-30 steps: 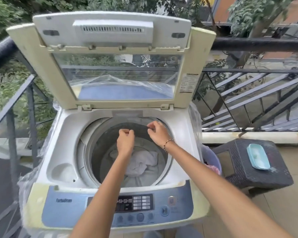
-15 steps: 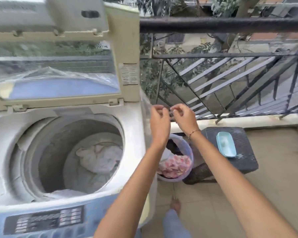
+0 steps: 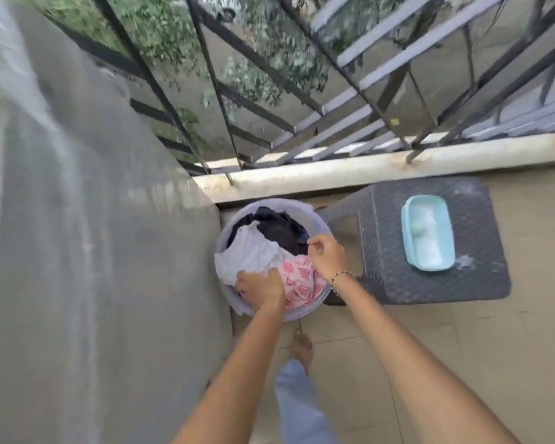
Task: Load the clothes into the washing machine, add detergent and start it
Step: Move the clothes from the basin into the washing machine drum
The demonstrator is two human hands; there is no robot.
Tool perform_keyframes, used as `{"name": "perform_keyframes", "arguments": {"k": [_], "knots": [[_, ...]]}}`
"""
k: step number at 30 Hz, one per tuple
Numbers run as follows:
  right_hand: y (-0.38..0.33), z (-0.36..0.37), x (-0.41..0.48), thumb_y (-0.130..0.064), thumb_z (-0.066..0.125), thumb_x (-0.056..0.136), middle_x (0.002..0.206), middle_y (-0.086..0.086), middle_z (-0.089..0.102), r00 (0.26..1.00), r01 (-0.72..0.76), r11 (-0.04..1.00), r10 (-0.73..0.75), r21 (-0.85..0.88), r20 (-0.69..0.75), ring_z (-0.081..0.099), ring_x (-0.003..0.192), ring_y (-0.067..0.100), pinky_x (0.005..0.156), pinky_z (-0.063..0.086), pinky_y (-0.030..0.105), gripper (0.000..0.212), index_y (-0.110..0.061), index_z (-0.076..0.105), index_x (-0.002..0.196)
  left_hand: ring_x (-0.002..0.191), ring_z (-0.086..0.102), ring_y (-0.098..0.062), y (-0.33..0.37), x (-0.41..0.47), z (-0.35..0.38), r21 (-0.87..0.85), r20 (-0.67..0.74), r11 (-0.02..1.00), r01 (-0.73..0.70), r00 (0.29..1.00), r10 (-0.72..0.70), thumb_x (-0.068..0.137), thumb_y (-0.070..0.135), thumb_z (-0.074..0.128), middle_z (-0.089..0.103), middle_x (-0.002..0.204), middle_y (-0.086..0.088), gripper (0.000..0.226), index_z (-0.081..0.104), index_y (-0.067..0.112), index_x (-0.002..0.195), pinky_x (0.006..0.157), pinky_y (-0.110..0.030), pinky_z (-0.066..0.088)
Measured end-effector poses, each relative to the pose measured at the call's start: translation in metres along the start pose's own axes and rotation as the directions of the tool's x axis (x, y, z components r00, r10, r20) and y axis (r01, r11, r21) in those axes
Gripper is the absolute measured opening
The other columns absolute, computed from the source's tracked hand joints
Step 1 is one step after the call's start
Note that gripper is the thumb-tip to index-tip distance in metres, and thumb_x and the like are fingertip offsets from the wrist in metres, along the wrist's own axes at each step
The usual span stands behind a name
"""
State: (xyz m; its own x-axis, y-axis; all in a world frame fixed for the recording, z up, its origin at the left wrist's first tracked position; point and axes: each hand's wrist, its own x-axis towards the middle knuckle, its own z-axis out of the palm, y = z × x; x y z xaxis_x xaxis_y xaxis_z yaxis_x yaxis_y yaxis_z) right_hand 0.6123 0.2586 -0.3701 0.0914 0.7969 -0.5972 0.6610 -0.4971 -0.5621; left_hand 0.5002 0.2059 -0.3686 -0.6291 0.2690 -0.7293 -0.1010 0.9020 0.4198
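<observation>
Left fingers grip white cloth; right fingers curl above dark clothes.

Washing machine side motion-blurred & cut off at left edge, left hand fingertips buried in clothes, grip unclear, whatever right hand pinches too small to tell, basket near rim partly hidden, tub contents indistinct

Clothes in basket, washing machine left of it, stool with container right
</observation>
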Motion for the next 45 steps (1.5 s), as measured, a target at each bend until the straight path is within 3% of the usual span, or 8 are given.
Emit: {"name": "perform_keyframes", "arguments": {"k": [7,11,17,21,27,36,40,45], "knots": [[0.079,0.063,0.046,-0.054,0.078,0.065,0.155,0.005,0.017,0.954,-0.094,0.988,0.123,-0.119,0.274,0.016,0.144,0.024,0.117,0.02,0.041,0.105,-0.02,0.022,0.146,0.127,0.049,-0.032,-0.074,0.077,0.041,-0.278,0.046,0.912,0.303,0.952,-0.302,0.064,0.038,0.085,0.04,0.144,-0.015,0.113,0.017,0.001,0.146,0.105,-0.046,0.043],[0.106,0.084,0.052,-0.052,0.086,0.05,0.158,0.003,0.003,0.931,-0.038,0.982,0.102,-0.186,0.351,0.006,0.146,0.025,0.117,0.019,0.047,0.134,-0.026,-0.001,0.149,0.111,0.062,-0.027,-0.08,0.096,0.048,-0.305,0.213,0.927,0.22,0.964,-0.158,0.069,0.028,0.08,0.057,0.133,-0.008,0.084,0.036,0.012,0.139,0.092,-0.043,0.053],[0.099,0.083,0.048,-0.018,0.077,0.065,0.106,0.006,0.06,0.986,0.079,0.997,-0.081,0.021,0.147,0.057,0.1,0.027,0.07,0.036,0.026,0.06,-0.016,0.045,0.116,0.1,0.064,-0.023,-0.07,0.098,0.03,-0.383,0.248,0.915,0.127,0.968,-0.03,0.091,0.036,0.054,0.065,0.119,-0.005,0.045,0.052,0.017,0.132,0.053,-0.023,0.055],[0.054,0.064,0.035,-0.01,0.07,0.069,0.081,-0.007,0.06,0.994,0.065,0.899,-0.099,0.432,0.055,0.057,0.079,0.012,0.068,0.045,0.02,0.028,-0.016,0.055,0.092,0.104,0.061,-0.019,-0.067,0.103,0.014,-0.423,0.171,0.88,0.215,0.973,-0.156,0.086,0.064,0.044,0.061,0.126,0.003,0.059,0.052,0.025,0.129,0.078,-0.03,0.049],[0.009,0.05,0.027,-0.005,0.069,0.056,0.085,0.007,0.071,0.976,-0.189,0.456,-0.01,0.87,0.217,0.069,0.079,0.019,0.07,0.057,0.031,0.043,-0.007,0.065,0.1,0.108,0.061,-0.032,-0.045,0.077,-0.01,-0.378,0.642,0.804,0.459,0.756,-0.13,0.089,0.067,0.037,0.06,0.128,-0.014,0.067,0.053,0.019,0.133,0.088,-0.052,0.051],[-0.018,0.002,-0.031,-0.034,0.085,0.06,0.12,-0.001,0.066,0.972,-0.101,0.683,-0.088,0.723,0.219,0.062,0.112,0.019,0.098,0.049,0.046,0.072,-0.031,0.053,0.124,0.075,0.07,-0.02,0.039,0.002,-0.056,-0.638,0.555,0.739,0.215,0.794,0.249,0.098,0.036,0.033,0.074,0.076,-0.003,0.044,0.071,0.016,0.09,0.06,-0.027,0.057],[-0.048,-0.029,-0.081,-0.057,0.07,0.067,0.126,0.0,0.064,0.865,-0.329,0.487,-0.189,0.809,0.465,0.057,0.12,0.023,0.104,0.04,0.05,0.066,-0.032,0.058,0.126,0.076,0.066,-0.024,0.086,-0.056,-0.098,-0.666,0.603,0.721,0.192,0.707,0.368,0.095,0.039,0.036,0.069,0.073,-0.006,0.051,0.072,0.017,0.066,0.071,-0.032,0.056],[-0.103,-0.069,-0.134,-0.047,0.078,0.062,0.128,0.008,0.062,0.925,-0.251,0.317,-0.201,0.915,0.323,0.055,0.122,0.027,0.106,0.04,0.046,0.074,-0.018,0.059,0.127,0.105,0.064,-0.032,0.134,-0.121,-0.149,-0.54,0.648,0.841,0.048,0.661,0.378,0.09,0.06,0.041,0.069,0.107,-0.014,0.059,0.067,0.011,0.111,0.097,-0.043,0.049]]}}
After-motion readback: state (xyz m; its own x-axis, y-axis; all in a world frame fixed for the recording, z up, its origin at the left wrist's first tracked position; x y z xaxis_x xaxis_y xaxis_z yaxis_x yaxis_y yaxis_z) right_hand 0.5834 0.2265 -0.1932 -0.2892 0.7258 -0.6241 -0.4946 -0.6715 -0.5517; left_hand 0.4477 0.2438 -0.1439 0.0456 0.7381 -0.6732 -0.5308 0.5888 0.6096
